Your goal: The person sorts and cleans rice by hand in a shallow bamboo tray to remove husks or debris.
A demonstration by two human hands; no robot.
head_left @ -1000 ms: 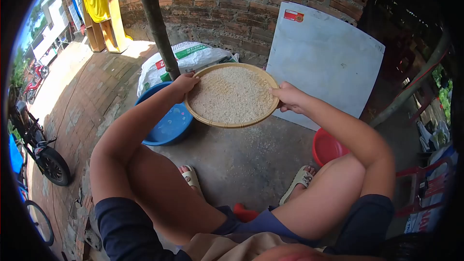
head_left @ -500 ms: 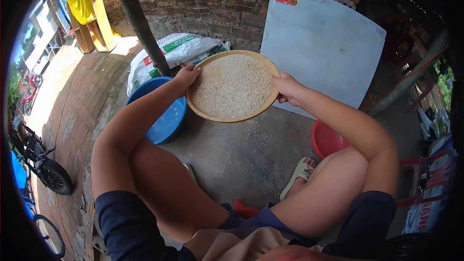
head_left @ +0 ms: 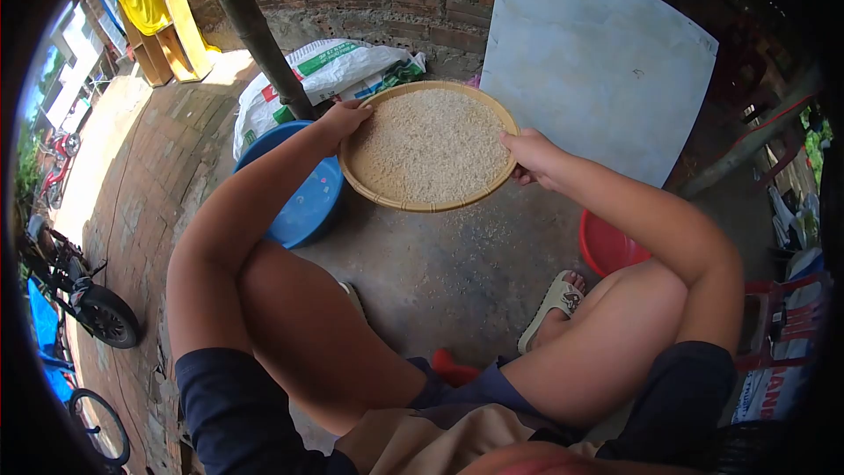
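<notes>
A round woven bamboo tray (head_left: 397, 200) full of pale rice grains (head_left: 426, 143) is held out in front of me above the concrete floor. My left hand (head_left: 342, 117) grips its left rim, thumb on top. My right hand (head_left: 526, 155) grips the right rim. I sit low with my knees apart, sandalled feet on the ground below the tray.
A blue plastic basin (head_left: 303, 202) sits under the tray's left side, a red basin (head_left: 608, 246) by my right knee. A white sack (head_left: 325, 75) and a dark post (head_left: 251, 22) stand behind; a grey board (head_left: 598, 62) leans on the brick wall. Motorbikes (head_left: 83, 295) stand far left. Scattered grains lie on the floor.
The tray has shifted slightly up and away in view while both hands keep their grip on the rim; the rice has settled differently across it.
</notes>
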